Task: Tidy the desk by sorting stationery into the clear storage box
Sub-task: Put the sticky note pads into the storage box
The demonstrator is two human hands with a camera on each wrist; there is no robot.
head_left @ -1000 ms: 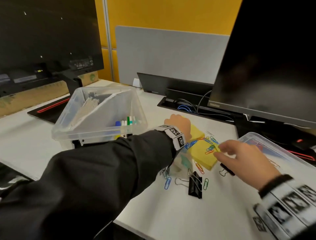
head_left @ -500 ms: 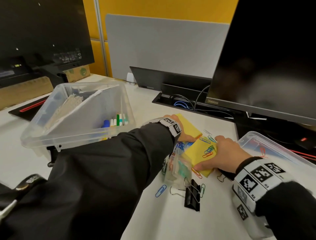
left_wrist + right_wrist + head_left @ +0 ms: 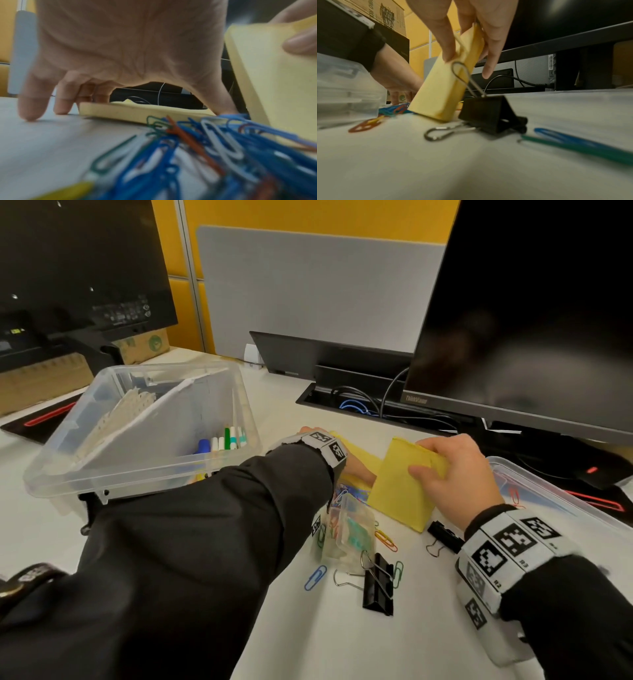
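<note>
Half a second back the right hand (image 3: pixel 455 474) lay flat over the nearer square pad of yellow sticky notes (image 3: pixel 399 491); now that pad is tipped up on its lower edge, which rests on or just above the white bench (image 3: pixel 308 645), and the paper clips that lay on it are off its face. The right hand's fingers (image 3: pixel 447 40) are curled about the pad's top edge, thumb on one face and fingertips on the other, probably so it can be carried across in one piece.

The left hand (image 3: pixel 130 47) arches over a second yellow sticky-note pad (image 3: pixel 137 112) lying flat on the bench. Its fingers (image 3: pixel 30 101) reach down at the pad's left end and the thumb at its right end, so it spans the pad; whether it already grips it I cannot tell.

A heap of coloured paper clips (image 3: pixel 205 142) lies just in front of that flat pad. A black binder clip (image 3: pixel 488 112) sits just beside the lifted pad's lower corner.

The clear plastic storage box (image 3: pixel 137 440), with pens and a notebook inside, stands well to the left, beyond the left arm.
</note>
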